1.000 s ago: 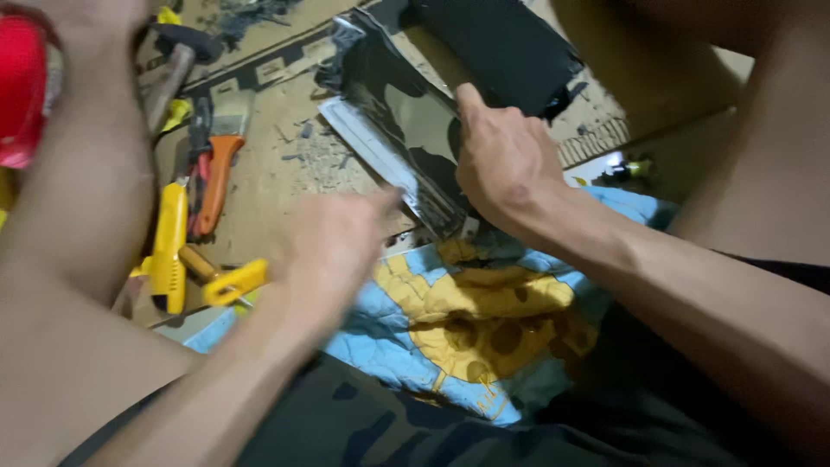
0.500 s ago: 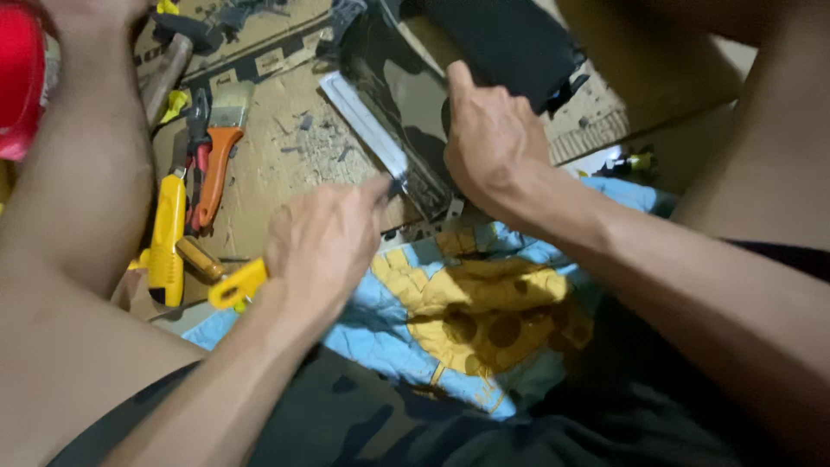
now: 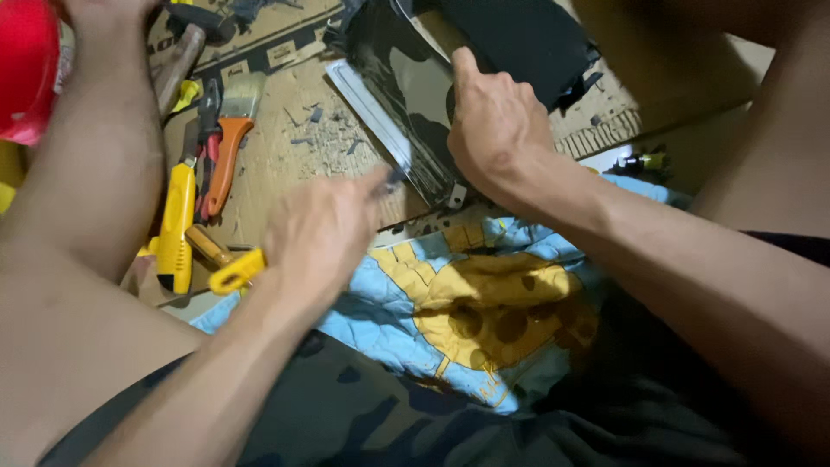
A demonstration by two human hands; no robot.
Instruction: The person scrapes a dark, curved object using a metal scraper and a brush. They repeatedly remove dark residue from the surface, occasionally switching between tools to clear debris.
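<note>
Panel [image 3: 406, 95]: dark, glossy, flat piece, tilted, lying across the cardboard sheet [image 3: 294, 164] at upper middle, with a pale metal strip [image 3: 367, 112] running along its left edge.
Right hand [image 3: 494, 130]: pressing down on the panel's right part, thumb pointing up along the surface, fingers curled together over the far edge and clamped on the panel.
Left hand [image 3: 322, 229]: blurred, hovering at the lower end of the pale metal strip, fingertips bunched together toward a small dark tip there; not possible to tell whether pinching anything.
Cardboard sheet: lying under the panel, carrying grey scraps and shavings [image 3: 324, 143] just left of the strip.
Paintbrush [image 3: 232, 138]: orange handle, pale bristles, lying on the cardboard well left of the panel.
Pliers [image 3: 207, 147]: red and black grips, lying just beside the brush.
Yellow utility knife [image 3: 177, 225]: lying lengthwise below the pliers, near the left forearm.
Yellow-handled tool [image 3: 235, 270]: peeking out just beside the left wrist, partly hidden.
Hammer [image 3: 186, 47]: wooden handle, dark head, lying at upper left.
Red object [image 3: 26, 69]: rounded, sitting at the left edge, cut off by the frame.
Blue and yellow cloth [image 3: 467, 303]: spreading across the lap below the panel, between both forearms.
Camouflage shorts [image 3: 346, 424]: filling the bottom of the view.
Small green and yellow item [image 3: 641, 161]: lying on the floor to the right, too small to identify.
</note>
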